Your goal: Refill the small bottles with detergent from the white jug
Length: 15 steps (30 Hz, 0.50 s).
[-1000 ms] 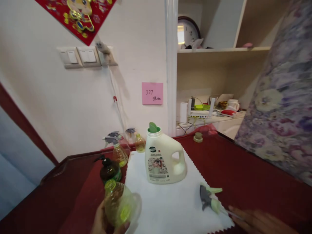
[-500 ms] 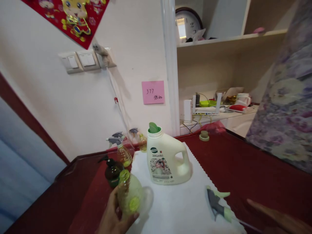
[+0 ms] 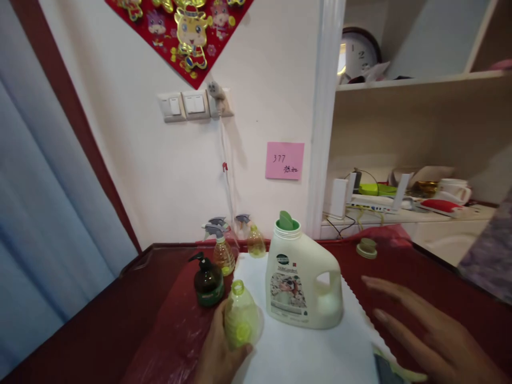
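My left hand [image 3: 224, 344] is wrapped round a translucent yellow-green bottle [image 3: 241, 314] with an uncapped neck, held upright at the near left of the white sheet. At the right, my right hand [image 3: 426, 325] is held with fingers stretched and apart, nothing in them. Close below it a grey and pale green spray head [image 3: 386, 368] lies on the sheet's edge, partly cut off by the frame. Between the hands stands a large cream detergent jug [image 3: 300, 282], its mouth uncapped with a green spout inside.
A dark pump bottle [image 3: 208, 282] and spray bottles [image 3: 224, 256] stand left of the jug. A round greenish cap [image 3: 367, 248] lies on the red table [image 3: 96, 325] at the back right. Behind are a wall and a shelf [image 3: 400, 84] with a router [image 3: 372, 202].
The view has swung left, so things sit further right in it. My right hand has come further into view near the jug, away from the spray head. My left hand still holds the bottle.
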Tool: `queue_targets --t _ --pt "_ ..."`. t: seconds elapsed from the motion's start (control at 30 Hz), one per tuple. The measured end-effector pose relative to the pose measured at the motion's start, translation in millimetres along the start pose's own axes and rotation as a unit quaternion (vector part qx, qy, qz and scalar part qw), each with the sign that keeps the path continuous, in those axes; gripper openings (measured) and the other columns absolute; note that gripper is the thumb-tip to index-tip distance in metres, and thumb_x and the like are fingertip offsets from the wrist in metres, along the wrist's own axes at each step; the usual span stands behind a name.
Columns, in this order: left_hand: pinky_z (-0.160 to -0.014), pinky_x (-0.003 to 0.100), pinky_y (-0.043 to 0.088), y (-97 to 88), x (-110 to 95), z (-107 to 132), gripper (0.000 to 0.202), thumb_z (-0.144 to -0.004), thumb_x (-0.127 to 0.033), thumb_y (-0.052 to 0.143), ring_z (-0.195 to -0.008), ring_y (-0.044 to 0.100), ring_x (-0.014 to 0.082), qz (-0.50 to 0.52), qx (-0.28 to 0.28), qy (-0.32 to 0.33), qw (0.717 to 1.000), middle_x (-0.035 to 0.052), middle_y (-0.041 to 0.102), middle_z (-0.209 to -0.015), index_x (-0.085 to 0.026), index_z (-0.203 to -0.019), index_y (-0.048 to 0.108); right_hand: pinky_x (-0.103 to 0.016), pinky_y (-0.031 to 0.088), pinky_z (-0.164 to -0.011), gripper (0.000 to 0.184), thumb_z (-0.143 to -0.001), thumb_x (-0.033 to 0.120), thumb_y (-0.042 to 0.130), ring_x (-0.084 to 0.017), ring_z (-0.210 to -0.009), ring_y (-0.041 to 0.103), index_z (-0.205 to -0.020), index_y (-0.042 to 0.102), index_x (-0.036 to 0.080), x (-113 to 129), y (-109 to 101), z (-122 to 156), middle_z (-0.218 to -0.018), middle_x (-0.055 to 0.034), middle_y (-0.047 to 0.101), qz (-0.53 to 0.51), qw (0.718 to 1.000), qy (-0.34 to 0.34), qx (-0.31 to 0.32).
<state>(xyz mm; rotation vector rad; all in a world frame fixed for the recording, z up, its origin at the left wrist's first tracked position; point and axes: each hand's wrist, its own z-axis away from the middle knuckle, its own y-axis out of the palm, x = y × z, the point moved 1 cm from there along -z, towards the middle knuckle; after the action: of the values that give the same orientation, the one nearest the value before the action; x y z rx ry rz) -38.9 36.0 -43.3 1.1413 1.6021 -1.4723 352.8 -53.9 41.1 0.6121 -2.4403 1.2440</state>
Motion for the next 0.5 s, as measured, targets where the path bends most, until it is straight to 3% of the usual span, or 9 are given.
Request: queue_targets --t 0.1,0.23,0.37,0.5 --pt "-0.120 0.049 0.033 -1.1 3 2 0.098 -0.058 -0.022 0.079 -0.141 0.046 0.0359 0.011 -0.019 0.007 1.000 0.0191 0.050 -0.152 -0.015 -0.146 0.037 -0.045 0.061 -0.094 0.059 -0.080 0.060 0.066 -0.034 -0.121 0.066 -0.131 0.063 0.030 6 18 -34 -0.136 -0.0100 0.068 -0.110 0.989 0.094 0.016" --pt "-0.122 0.052 0.030 2.2 8 1 0.103 -0.057 -0.023 0.083 -0.144 0.041 0.0384 0.045 -0.025 0.034 0.998 0.0199 0.045 -0.156 -0.017 -0.149 0.037 -0.042 0.059 -0.095 0.058 -0.078 0.058 0.070 -0.033 -0.119 0.067 -0.125 0.065 0.025 8 51 -61 -0.132 -0.0127 0.070 -0.309 0.935 0.156 0.076" --pt "-0.123 0.052 0.029 3.9 8 1 0.092 -0.066 -0.026 0.078 -0.145 0.040 0.0365 0.052 -0.010 0.051 0.997 0.0178 0.046 -0.156 -0.019 -0.149 0.040 -0.039 0.060 -0.079 0.052 -0.072 0.068 0.070 -0.030 -0.091 0.073 -0.100 0.073 0.024 1 76 -70 -0.094 -0.0085 0.079 -0.332 0.919 0.187 0.104" --pt "-0.123 0.049 0.028 5.2 8 3 0.094 -0.064 -0.025 0.079 -0.145 0.041 0.0347 0.040 -0.004 0.024 0.999 0.0171 0.047 -0.156 -0.019 -0.149 0.040 -0.029 0.049 -0.054 0.056 -0.062 0.075 0.074 -0.020 -0.059 0.061 -0.069 0.066 0.020 -3 93 -69 -0.061 -0.0051 0.068 -0.369 0.903 0.209 0.064"
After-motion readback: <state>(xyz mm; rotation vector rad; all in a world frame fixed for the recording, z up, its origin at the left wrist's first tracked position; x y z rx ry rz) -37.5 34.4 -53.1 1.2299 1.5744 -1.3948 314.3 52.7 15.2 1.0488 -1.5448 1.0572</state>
